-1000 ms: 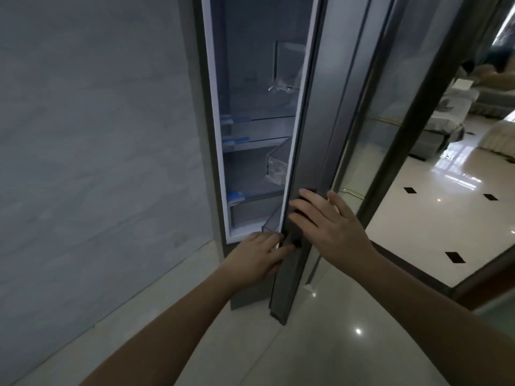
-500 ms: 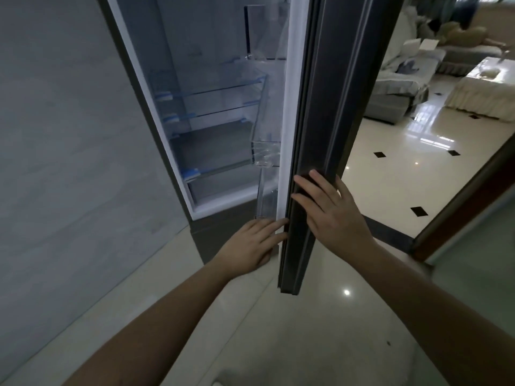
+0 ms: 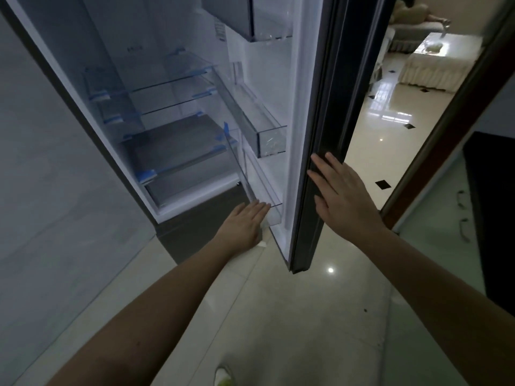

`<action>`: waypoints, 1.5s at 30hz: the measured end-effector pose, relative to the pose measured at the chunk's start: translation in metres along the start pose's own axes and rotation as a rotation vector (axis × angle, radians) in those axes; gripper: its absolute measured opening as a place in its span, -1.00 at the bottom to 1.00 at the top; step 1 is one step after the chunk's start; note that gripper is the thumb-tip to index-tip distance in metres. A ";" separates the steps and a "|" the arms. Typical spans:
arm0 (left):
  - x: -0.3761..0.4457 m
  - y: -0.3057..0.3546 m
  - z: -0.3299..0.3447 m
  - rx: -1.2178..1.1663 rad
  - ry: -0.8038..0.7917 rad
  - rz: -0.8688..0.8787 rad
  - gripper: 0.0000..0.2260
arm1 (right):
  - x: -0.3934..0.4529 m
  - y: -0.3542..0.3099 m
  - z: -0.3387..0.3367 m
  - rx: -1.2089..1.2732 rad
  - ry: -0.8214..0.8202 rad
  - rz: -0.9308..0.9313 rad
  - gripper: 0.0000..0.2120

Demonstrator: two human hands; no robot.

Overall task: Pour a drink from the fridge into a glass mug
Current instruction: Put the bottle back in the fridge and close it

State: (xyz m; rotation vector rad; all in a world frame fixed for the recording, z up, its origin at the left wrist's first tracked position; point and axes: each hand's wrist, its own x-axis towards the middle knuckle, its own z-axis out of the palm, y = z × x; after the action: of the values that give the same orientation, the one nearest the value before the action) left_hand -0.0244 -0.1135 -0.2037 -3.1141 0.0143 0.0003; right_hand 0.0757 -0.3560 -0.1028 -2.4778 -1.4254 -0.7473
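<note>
Fridge (image 3: 172,151) stands open against a grey wall, its clear shelves (image 3: 156,87) bare. The right hand (image 3: 344,196) lies flat on the dark door (image 3: 328,107) edge, fingers spread; the left hand (image 3: 245,221), fingers extended together, touches the lowest door bin (image 3: 271,210), holding nothing.

Both arms extended forward, bare forearms. Left hand (image 3: 245,222) flat, fingers together and straight, palm down (nothing gripped). Right hand (image 3: 341,195) open, fingers (image 3: 320,178) spread and pointing up-left, palm pressed forward, higher than the left.
</note>
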 end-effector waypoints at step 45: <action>0.030 -0.008 -0.041 -0.039 -0.035 0.350 -0.46 | -0.034 -0.096 0.013 -0.084 -0.266 0.906 -0.60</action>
State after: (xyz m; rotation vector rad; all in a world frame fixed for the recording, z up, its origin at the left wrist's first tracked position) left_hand 0.0055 -0.1074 -0.1628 -3.1018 0.5629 0.0636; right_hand -0.0156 -0.3271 -0.1396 -2.9261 -0.1922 -0.2839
